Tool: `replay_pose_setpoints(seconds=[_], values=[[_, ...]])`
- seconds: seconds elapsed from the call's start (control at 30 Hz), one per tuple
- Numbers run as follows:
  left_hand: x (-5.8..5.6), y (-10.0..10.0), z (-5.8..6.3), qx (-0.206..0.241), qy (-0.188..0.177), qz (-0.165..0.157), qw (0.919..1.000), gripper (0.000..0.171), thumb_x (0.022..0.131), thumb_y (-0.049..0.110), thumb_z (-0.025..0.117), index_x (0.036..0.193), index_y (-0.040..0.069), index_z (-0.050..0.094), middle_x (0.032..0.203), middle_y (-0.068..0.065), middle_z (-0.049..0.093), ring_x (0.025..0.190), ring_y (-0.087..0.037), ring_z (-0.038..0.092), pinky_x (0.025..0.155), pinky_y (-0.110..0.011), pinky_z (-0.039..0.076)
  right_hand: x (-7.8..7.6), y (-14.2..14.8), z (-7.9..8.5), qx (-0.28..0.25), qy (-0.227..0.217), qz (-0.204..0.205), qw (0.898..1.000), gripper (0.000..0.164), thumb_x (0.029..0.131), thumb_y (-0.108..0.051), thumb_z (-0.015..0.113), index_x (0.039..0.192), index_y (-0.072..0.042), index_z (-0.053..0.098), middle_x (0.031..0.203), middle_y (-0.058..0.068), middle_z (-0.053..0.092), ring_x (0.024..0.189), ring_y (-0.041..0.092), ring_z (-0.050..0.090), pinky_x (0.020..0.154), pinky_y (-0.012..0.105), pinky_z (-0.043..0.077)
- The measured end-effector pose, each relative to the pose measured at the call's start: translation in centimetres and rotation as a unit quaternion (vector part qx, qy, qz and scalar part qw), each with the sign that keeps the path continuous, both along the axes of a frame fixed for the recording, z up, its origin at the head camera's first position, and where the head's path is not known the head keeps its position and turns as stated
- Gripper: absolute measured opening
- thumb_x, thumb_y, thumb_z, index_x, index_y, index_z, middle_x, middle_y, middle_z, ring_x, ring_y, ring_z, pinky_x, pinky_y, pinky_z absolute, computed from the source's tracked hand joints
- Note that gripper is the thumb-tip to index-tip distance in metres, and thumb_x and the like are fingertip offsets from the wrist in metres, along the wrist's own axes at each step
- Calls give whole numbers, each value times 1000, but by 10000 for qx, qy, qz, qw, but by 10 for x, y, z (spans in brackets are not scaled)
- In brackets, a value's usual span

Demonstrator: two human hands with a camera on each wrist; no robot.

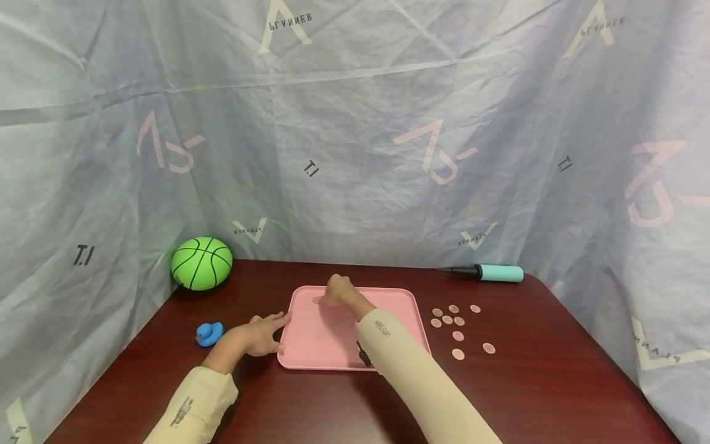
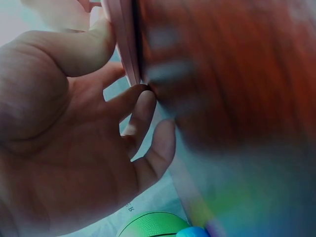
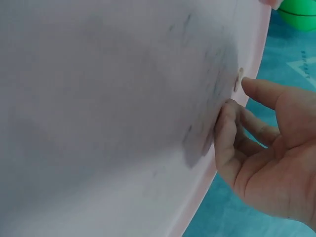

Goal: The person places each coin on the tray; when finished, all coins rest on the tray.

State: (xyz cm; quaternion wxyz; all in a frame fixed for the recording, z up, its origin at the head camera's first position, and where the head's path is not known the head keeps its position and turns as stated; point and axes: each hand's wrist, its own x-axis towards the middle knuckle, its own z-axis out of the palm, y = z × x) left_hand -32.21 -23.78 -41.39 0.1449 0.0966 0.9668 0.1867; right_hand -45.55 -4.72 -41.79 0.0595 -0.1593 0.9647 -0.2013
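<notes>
A pink rectangular tray (image 1: 310, 345) lies on the table. My left hand (image 1: 257, 334) is at its left edge, fingers spread, with the thumb and fingertips touching the rim. Over the tray's far left part is my right hand (image 1: 339, 291). In the right wrist view, the right hand (image 3: 269, 148) has bent fingers with tips at the tray surface, and its thumb stands apart from them. Beside that thumb, a small round disc (image 3: 239, 79) lies on the tray near the far rim. No object shows between thumb and fingers.
Several printed pale discs (image 1: 447, 320) lie to the tray's right. A teal hand pump (image 1: 501, 273) rests at the back right. On the left are a green ball (image 1: 201, 264) and a blue rubber duck (image 1: 209, 334). Grey patterned cloth (image 1: 355, 154) hangs behind the table.
</notes>
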Motion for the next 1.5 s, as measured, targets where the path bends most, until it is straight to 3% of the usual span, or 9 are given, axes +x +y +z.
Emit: replay_pose_setpoints(seconds=[0.2,0.33,0.57,0.67,0.83,1.0,1.1,1.3,1.5], values=[[-2,1,-2,17,-42,-20,10000,74,90,23,72,154,10,37,158,-22,30,129,-46,34,105,-63,31,4,26,9,-322,-124,165,9993,18,85,-28,76,87,-10,75,90,0,71,85,17,63,76,34,53],[-6,-2,-7,11,-91,-45,9999,75,91,27,70,155,12,34,159,-21,28,132,-45,31,107,-62,29,9,44,17,-529,-148,262,9981,21,86,-26,75,101,-10,74,100,3,71,94,18,65,79,35,53],[-6,-4,-8,8,-53,-149,9999,74,91,29,70,154,10,36,157,-24,29,134,-52,29,106,-66,27,19,79,27,-1221,-258,552,9906,21,88,-21,74,104,-6,72,79,3,69,78,28,72,59,30,53],[-3,-4,-7,23,-54,-172,9998,74,91,26,71,154,8,36,157,-25,29,133,-52,29,106,-66,27,27,94,31,-1482,-313,594,9867,21,88,-19,74,104,-5,72,80,6,71,78,32,72,55,30,53],[-7,-6,-11,101,-25,-117,9999,74,90,23,71,154,9,36,157,-23,30,133,-51,28,106,-66,28,41,121,38,-1687,-258,810,9820,21,89,-17,73,105,-4,71,88,14,73,78,34,71,58,31,54],[-18,-10,-23,168,19,-81,9998,77,89,27,71,155,11,34,158,-22,29,135,-51,27,105,-68,27,50,145,40,-1666,-150,960,9812,23,89,-17,73,107,-3,70,86,10,73,80,37,70,63,31,54],[-17,-8,-20,76,-83,-69,9999,78,90,30,70,156,13,32,160,-20,27,136,-50,26,108,-66,26,56,157,41,-1548,-67,963,9832,23,89,-18,73,107,-3,71,86,5,73,79,32,71,65,31,54],[-5,-2,-1,55,-35,-250,9997,76,90,26,71,154,7,35,156,-27,28,133,-55,27,106,-68,25,69,183,48,-1197,319,1002,9872,26,88,-20,72,107,-2,72,94,4,74,86,17,69,75,35,55],[0,-3,4,26,-4,-280,9996,75,90,25,71,153,4,35,156,-28,29,133,-56,28,106,-69,25,78,213,49,-1103,306,971,9887,26,88,-21,72,109,-5,72,96,4,74,90,19,70,77,38,55]])
